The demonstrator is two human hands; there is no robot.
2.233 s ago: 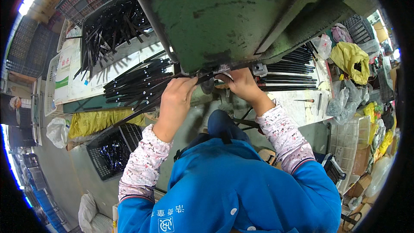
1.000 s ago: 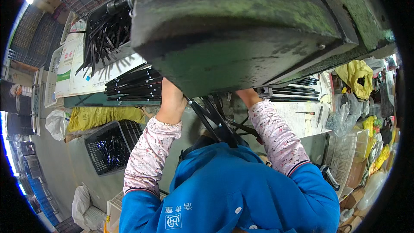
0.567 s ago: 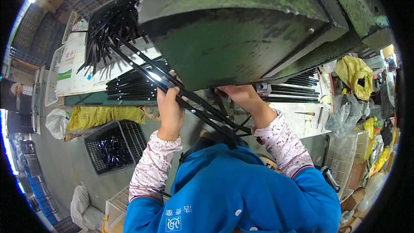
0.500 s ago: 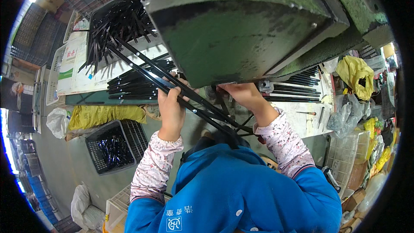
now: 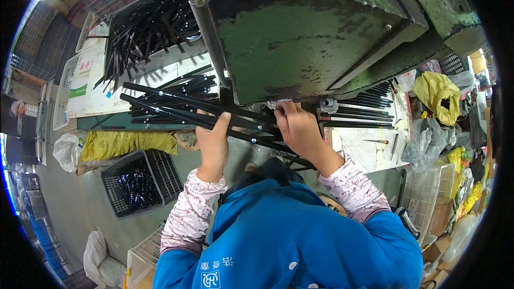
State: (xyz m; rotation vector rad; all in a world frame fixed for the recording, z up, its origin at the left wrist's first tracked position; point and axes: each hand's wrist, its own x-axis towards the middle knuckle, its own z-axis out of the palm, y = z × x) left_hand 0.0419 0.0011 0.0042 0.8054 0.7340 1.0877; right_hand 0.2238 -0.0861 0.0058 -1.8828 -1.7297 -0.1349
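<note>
A set of long black riveted metal bars lies slanting under the green machine head, its strips crossing one another and dotted with shiny rivets. My left hand is closed around these bars near their middle, thumb on top. Beside their right part, close beneath the machine's lower edge, is my right hand. Its fingers are pinched together, and what they hold, if anything, is hidden. A coil spring runs down the machine's left side.
Loose black strips fill a bin at the back left. More bars lie on the bench to the right, near a small screwdriver. A black crate of small dark parts stands on the floor at left.
The riveted bars have swung flatter, their far left ends dropping toward the bench. My right hand has shifted left and emerged further from under the machine. The machine's spring now shows.
</note>
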